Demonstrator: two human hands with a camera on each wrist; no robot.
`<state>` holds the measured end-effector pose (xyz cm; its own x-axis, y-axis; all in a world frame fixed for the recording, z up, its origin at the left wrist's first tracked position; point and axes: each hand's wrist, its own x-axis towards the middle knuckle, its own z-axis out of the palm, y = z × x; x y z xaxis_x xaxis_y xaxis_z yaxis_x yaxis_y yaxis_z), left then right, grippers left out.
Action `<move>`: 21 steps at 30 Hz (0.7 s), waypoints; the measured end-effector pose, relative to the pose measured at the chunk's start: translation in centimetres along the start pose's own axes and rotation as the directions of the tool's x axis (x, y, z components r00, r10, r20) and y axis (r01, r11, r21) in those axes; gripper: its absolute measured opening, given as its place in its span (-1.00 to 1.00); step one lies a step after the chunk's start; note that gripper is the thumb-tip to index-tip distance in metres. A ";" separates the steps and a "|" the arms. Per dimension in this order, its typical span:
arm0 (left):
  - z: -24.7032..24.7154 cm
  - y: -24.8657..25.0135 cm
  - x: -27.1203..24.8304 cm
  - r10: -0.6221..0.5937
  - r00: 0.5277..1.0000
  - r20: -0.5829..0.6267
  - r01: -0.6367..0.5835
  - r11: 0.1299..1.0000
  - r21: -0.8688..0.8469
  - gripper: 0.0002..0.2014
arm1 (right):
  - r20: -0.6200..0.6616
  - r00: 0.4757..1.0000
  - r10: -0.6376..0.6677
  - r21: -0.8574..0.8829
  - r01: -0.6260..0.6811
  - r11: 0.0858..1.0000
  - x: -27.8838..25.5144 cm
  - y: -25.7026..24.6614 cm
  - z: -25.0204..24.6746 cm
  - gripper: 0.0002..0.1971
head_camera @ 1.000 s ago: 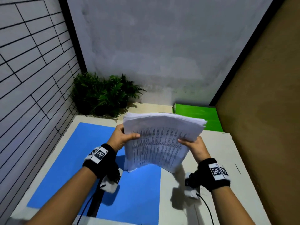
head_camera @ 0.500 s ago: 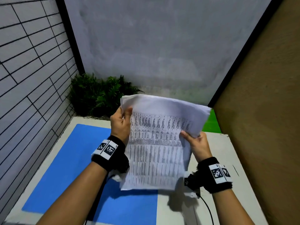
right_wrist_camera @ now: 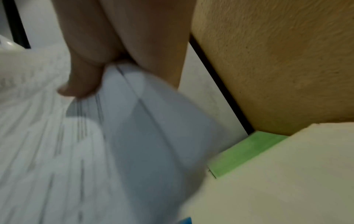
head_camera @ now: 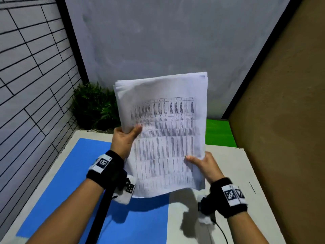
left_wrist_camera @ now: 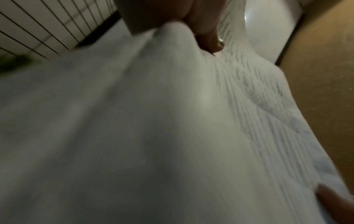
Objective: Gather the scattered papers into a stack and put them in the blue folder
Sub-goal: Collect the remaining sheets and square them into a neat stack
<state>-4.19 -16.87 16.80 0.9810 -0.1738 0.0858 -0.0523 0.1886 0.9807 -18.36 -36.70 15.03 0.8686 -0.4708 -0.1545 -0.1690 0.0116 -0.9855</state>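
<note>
A thick stack of printed white papers (head_camera: 163, 131) stands nearly upright in the air above the table, long side vertical. My left hand (head_camera: 125, 136) grips its left edge, thumb on the printed front. My right hand (head_camera: 202, 162) holds the lower right edge, thumb on the front. The left wrist view shows the blurred stack of papers (left_wrist_camera: 172, 121) under my left thumb (left_wrist_camera: 206, 36). In the right wrist view my right thumb (right_wrist_camera: 82, 78) presses the sheet edges (right_wrist_camera: 134, 115). The blue folder (head_camera: 84, 176) lies flat on the table's left half, below the stack.
A green folder (head_camera: 219, 132) lies at the back right of the white table (head_camera: 232, 173). A green plant (head_camera: 95, 106) fills the back left corner. A tiled wall runs along the left, a brown wall along the right.
The stack has been turned from a tilted, landscape hold to an upright, portrait one and raised. My left hand moved up its left edge; my right hand now holds lower on the right.
</note>
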 end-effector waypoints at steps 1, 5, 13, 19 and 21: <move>-0.1 0.2 0.1 -0.007 1.000 -0.012 0.007 1.000 0.009 -0.85 | -0.010 1.000 0.013 -0.047 -0.013 0.999 -0.3 0.5 0.1 -0.84; -1.1 0.9 1.3 -0.004 0.997 0.076 0.005 1.000 -0.014 -0.84 | -0.027 0.997 -0.071 -0.165 0.065 0.984 -0.1 0.2 -0.4 -0.76; -4.9 4.0 4.3 0.035 0.977 0.210 -0.089 0.963 0.255 -0.58 | 0.060 0.974 -0.218 -0.506 0.218 0.834 0.9 -3.7 -4.1 -0.67; -4.5 6.2 3.0 0.056 0.848 0.527 -0.280 0.892 0.355 -0.38 | 0.278 0.955 -0.103 -0.753 0.283 0.595 0.4 -5.6 -3.1 -0.85; -3.4 6.5 2.2 -0.029 0.804 0.593 -0.269 0.873 0.408 -0.50 | 0.317 0.948 -0.034 -0.797 0.285 0.532 0.4 -5.7 -2.5 -0.95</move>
<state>-1.73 -12.69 22.78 0.6798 -0.7190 0.1446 -0.3857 -0.1829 0.9043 -18.23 -39.12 20.74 0.9767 -0.1674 -0.1346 -0.2132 -0.8312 -0.5134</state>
